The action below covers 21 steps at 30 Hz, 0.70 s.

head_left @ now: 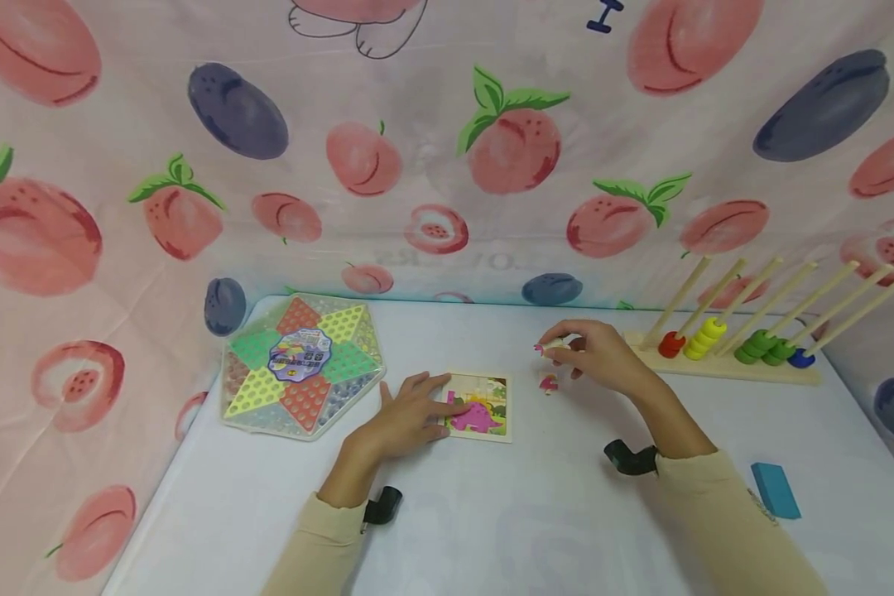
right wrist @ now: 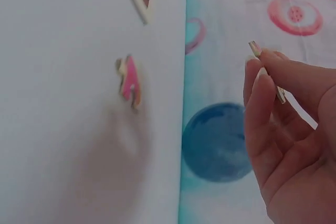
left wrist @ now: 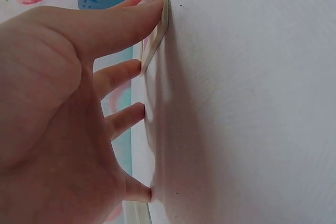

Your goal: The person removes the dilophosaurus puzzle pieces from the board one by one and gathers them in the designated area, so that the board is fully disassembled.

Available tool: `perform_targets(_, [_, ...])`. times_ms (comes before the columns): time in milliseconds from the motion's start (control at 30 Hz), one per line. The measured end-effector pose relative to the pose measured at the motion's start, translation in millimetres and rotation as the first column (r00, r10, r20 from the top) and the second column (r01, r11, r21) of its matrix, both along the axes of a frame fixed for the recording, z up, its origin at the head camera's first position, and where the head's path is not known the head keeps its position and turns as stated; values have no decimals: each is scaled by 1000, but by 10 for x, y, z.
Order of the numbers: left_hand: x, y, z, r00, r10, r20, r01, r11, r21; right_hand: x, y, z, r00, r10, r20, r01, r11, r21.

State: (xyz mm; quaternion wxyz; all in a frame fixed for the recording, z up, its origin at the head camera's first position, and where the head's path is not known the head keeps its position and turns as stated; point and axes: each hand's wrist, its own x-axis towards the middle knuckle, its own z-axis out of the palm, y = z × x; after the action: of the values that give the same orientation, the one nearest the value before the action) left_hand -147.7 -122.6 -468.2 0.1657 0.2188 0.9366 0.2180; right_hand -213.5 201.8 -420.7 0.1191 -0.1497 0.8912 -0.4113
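A small square jigsaw puzzle [head_left: 478, 406] with a pink dinosaur picture lies flat in its light frame at mid-table. My left hand [head_left: 410, 418] rests on its left side with fingers spread; in the left wrist view the thumb [left wrist: 128, 19] touches the frame's edge. Above the table to the right, my right hand [head_left: 596, 356] pinches a thin puzzle piece [right wrist: 255, 49] between thumb and fingertips. Below that hand another puzzle piece [head_left: 548, 382], pink and cream, lies on the white cloth, and it shows in the right wrist view too.
A hexagonal Chinese checkers board [head_left: 358, 323] lies to the left of the puzzle. At the back right stands a wooden peg rack [head_left: 775, 374] with coloured beads on upright rods. A blue block [head_left: 776, 490] lies near the right edge. Fruit-patterned cloth hangs behind the table.
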Motion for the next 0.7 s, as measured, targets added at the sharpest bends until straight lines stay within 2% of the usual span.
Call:
perform_targets(300, [-7,-7,-5,1000,-6,-3,6,1000,3,130,307,-162,995,-96,8,96,994,54])
perform_targets(467, [-4,-12,-4,1000,-6,-2,6,1000,4,157,396,-240,994,-110,12,109,992,62])
perform_targets(700, [-1,-13,-1,1000,-1,5,1,1000,7,150,446,-362,988,-139,71,133,987,90])
